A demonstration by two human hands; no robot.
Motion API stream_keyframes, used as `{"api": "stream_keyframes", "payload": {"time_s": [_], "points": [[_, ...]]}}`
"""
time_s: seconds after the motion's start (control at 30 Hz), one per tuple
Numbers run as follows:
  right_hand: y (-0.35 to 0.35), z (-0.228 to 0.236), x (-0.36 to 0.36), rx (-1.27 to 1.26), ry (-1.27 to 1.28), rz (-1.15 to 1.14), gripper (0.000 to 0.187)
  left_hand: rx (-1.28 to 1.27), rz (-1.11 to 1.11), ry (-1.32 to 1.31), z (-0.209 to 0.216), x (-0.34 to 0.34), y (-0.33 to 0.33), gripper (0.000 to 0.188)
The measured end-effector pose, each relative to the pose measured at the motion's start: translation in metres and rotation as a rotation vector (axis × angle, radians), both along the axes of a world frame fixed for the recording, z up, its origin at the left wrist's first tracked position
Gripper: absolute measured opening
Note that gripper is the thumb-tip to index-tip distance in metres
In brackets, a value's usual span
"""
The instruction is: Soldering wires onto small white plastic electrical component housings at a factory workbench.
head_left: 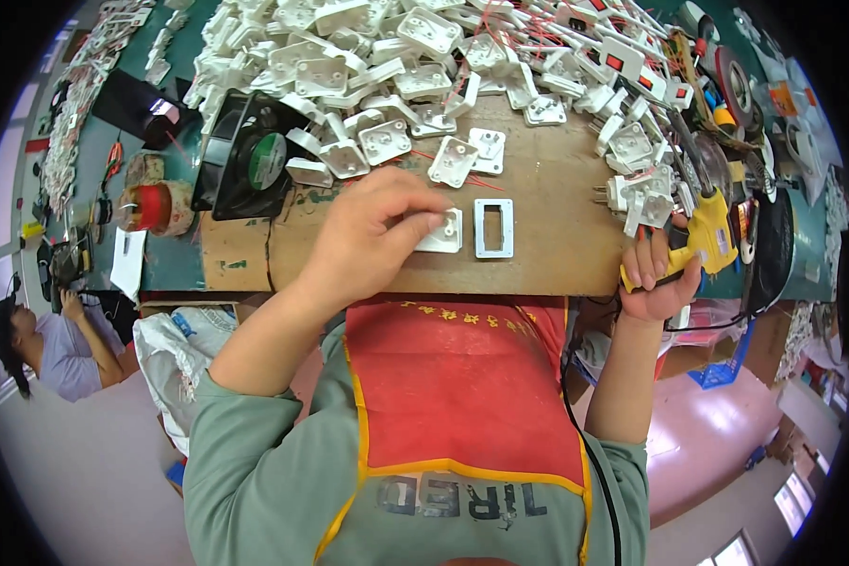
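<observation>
My left hand [373, 226] is over the bench, thumb and index finger pinched at the upper edge of a white plastic housing [451, 236]. The fingers hide part of that housing. Just right of it lies a white rectangular frame [506, 238] with a dark opening. My right hand [662, 274] wraps round the handle of a yellow soldering gun [712, 236] at the bench's right side. Beyond my left hand are two loose white housings, one [454, 161] slightly nearer than the other [488, 151].
A large heap of white housings [368, 75] with red wires covers the far bench. A black fan [250, 156] and a jar [156, 208] stand left. White plug parts [643, 193] lie near the soldering gun. Another person [61, 349] sits at far left.
</observation>
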State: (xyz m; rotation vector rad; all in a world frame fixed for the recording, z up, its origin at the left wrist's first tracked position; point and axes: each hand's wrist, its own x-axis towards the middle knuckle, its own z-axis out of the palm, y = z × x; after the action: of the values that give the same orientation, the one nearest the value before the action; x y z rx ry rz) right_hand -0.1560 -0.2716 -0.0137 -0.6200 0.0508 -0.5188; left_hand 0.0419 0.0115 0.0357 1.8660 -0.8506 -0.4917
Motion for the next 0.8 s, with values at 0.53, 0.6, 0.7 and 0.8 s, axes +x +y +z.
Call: {"api": "stream_keyframes", "payload": {"time_s": [0.53, 0.6, 0.7, 0.8], "points": [[-0.006, -0.004, -0.007, 0.025, 0.052, -0.023, 0.056, 0.084, -0.113, -0.369, -0.013, -0.017, -0.035, 0.009], [-0.006, -0.004, -0.007, 0.025, 0.063, -0.021, 0.056, 0.079, -0.123, -0.383, -0.016, -0.016, -0.035, 0.010], [-0.007, -0.003, -0.007, 0.027, 0.066, -0.020, 0.057, 0.078, -0.170, -0.508, -0.017, -0.017, -0.036, 0.015], [-0.005, -0.003, -0.007, 0.026, 0.062, -0.022, 0.057, 0.067, -0.180, -0.680, -0.020, -0.022, -0.039, 0.018]]}}
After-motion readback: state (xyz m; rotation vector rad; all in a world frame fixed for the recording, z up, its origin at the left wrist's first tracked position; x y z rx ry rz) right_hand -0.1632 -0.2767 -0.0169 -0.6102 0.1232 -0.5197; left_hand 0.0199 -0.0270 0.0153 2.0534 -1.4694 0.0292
